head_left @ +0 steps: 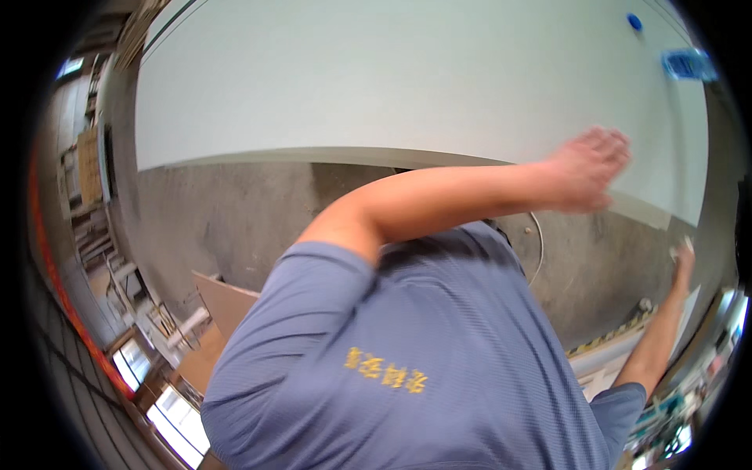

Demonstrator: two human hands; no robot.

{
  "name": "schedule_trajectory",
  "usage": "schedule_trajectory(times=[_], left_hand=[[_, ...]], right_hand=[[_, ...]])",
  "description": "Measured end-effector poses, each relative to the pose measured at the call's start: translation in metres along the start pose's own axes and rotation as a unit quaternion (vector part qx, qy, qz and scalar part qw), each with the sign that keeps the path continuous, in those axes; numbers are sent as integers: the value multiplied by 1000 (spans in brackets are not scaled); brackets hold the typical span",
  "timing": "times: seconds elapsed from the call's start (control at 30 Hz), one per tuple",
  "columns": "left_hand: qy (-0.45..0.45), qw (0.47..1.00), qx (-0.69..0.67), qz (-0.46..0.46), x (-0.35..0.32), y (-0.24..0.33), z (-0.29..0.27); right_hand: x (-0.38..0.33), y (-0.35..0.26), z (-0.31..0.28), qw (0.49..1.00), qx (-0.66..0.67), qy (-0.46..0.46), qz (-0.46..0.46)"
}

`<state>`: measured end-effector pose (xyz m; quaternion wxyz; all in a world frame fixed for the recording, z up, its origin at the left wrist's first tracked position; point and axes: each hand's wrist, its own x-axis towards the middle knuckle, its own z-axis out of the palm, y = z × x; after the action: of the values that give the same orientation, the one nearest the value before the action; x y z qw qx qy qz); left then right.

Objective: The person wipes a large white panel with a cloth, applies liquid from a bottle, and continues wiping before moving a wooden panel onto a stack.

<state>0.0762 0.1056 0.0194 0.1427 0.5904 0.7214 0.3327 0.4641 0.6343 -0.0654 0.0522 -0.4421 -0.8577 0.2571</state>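
My left hand (591, 168) reaches across to the right, over the near edge of a large white board (376, 78). Its fingers are smeared by motion, and I see no object in them. Far to the right, my right arm stretches out beside the board's near right corner. The right hand (684, 258) there is small and blurred, with something pale at its fingertips that I cannot make out. Beyond my left hand, near the board's right end, lies a clear bottle with a blue tint (689, 64). A small round blue thing (634, 22), like a cap, lies farther back.
Grey concrete floor (235, 227) runs between the board and me. A pale cable (541, 251) curves over it. Brown panels (219, 301) stand at my left, with shelves and timber beyond. A black-and-yellow striped edge (607, 338) lies at the right.
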Motion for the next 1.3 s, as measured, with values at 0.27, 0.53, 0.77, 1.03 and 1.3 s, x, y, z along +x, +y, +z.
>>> schedule_trajectory(times=[0.27, 0.53, 0.77, 1.03, 1.3], left_hand=[[53, 973, 165, -151, -68, -72, -12], [311, 418, 279, -806, -584, -251, -297], [120, 903, 158, -381, -349, -125, -185], [114, 908, 83, -394, -341, -131, -177], [63, 882, 232, -405, -284, -125, -144]], right_hand=[[56, -43, 29, 983, -7, 129, -132], [49, -210, 146, 944, -177, 131, -244], [-14, -364, 213, 935, -179, 120, -281], [-28, -378, 214, 937, -175, 117, -279], [-29, -383, 215, 928, -190, 137, -290]])
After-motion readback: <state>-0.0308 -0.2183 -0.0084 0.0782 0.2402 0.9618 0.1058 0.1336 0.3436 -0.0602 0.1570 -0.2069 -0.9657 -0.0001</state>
